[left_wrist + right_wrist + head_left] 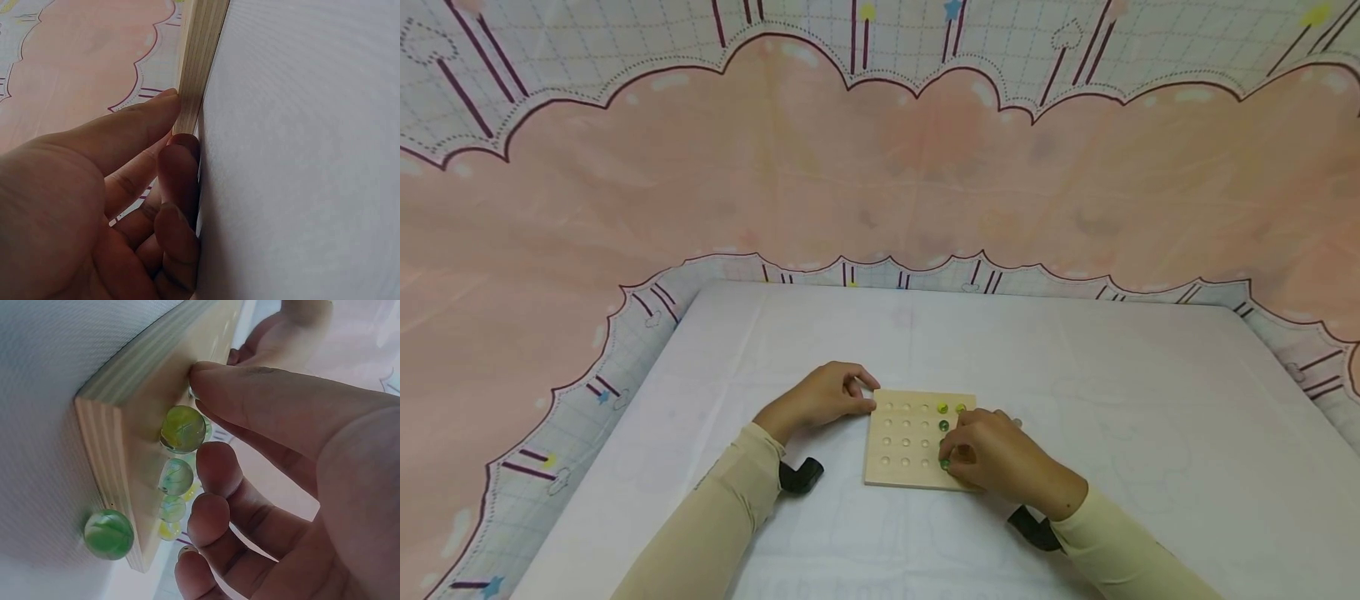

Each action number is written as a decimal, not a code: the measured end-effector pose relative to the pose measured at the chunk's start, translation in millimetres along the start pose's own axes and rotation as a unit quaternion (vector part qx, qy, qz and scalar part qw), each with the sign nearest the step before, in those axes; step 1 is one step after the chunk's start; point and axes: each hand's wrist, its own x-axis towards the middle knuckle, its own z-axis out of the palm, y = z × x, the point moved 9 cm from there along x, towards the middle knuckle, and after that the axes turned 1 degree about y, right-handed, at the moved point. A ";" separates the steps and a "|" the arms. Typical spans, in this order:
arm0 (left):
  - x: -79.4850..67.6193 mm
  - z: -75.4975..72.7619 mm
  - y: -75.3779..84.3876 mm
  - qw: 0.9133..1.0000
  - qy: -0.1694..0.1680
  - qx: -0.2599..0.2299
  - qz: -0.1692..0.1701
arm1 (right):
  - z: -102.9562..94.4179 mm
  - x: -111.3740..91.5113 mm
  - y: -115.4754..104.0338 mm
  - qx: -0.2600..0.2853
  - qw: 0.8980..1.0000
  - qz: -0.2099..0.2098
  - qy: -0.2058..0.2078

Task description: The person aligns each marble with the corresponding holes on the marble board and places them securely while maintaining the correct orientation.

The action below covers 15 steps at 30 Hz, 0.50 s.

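A square wooden board point(904, 475) with rows of round hollows lies on the table. My left hand point(827, 396) is at its far left corner, thumb and fingertips gripping the edge; the left wrist view shows them against the board's side point(199, 69). Over the board's right part, my right hand point(1003, 458) pinches a green glass marble point(945, 464) between thumb and index finger at the nearest row, mostly hidden by the fingertips in the right wrist view. A yellow marble point(183, 429) and pale green marbles point(175, 477) sit in hollows beside its curled fingers.
A loose green marble point(109, 534) lies on the white-covered table point(1150, 400), just off the board's right edge. Black wrist mounts point(801, 476) show at both sleeves. A patterned cloth point(880, 183) hangs behind the table.
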 end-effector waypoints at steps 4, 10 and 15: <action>-0.5 0.3 -0.8 1.000 -0.003 -0.005 -0.005 | -0.1 0.5 -0.4 0.000 1.000 -0.004 -0.002; 0.1 -0.3 0.1 1.000 -0.002 -0.004 0.000 | -5.9 0.6 -0.6 -0.002 1.000 -0.006 0.005; 1.3 -0.2 0.4 1.000 -0.003 -0.003 0.002 | -17.4 0.7 1.7 0.003 1.000 -0.014 0.025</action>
